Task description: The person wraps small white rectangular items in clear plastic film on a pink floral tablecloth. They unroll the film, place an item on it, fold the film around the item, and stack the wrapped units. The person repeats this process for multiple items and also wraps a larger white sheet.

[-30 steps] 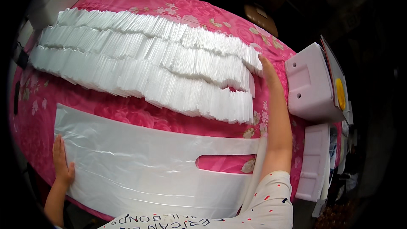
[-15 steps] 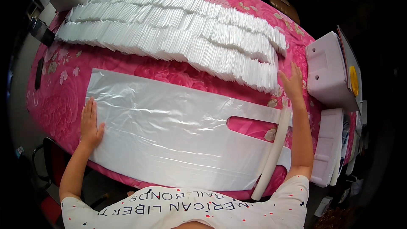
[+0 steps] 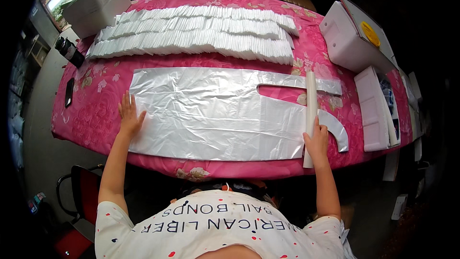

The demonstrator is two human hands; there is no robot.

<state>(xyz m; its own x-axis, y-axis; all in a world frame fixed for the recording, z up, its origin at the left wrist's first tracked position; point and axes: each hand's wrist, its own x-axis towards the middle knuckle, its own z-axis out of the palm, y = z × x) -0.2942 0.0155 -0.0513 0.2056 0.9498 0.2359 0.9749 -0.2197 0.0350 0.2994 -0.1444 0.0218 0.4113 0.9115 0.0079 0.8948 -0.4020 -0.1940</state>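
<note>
A white, shiny plastic vest bag (image 3: 206, 115) lies flat across the pink tablecloth, its slotted handle end to the right. Small wrinkles cross its surface. My left hand (image 3: 129, 117) rests at the bag's left edge, fingers spread and nothing held. Across the handles, near the mouth of the bag, lies a pale straight tube (image 3: 311, 97). My right hand (image 3: 317, 143) is on the lower part of this tube, thumb on its left side and a finger stretched along it. One handle strip and a curved handle stick out to the right of the tube.
Folded white packets (image 3: 191, 41) stand in several long rows behind the bag. White foam boxes (image 3: 335, 38) sit at the right, another box (image 3: 98, 7) at the back left. A dark bottle (image 3: 69, 52) and a black phone-like object (image 3: 69, 92) are on the left.
My right hand has come down from beyond the tube's far end onto its near part. The tube now lies straighter across the handles. The view has shifted; my left hand stays at the bag's left edge.
</note>
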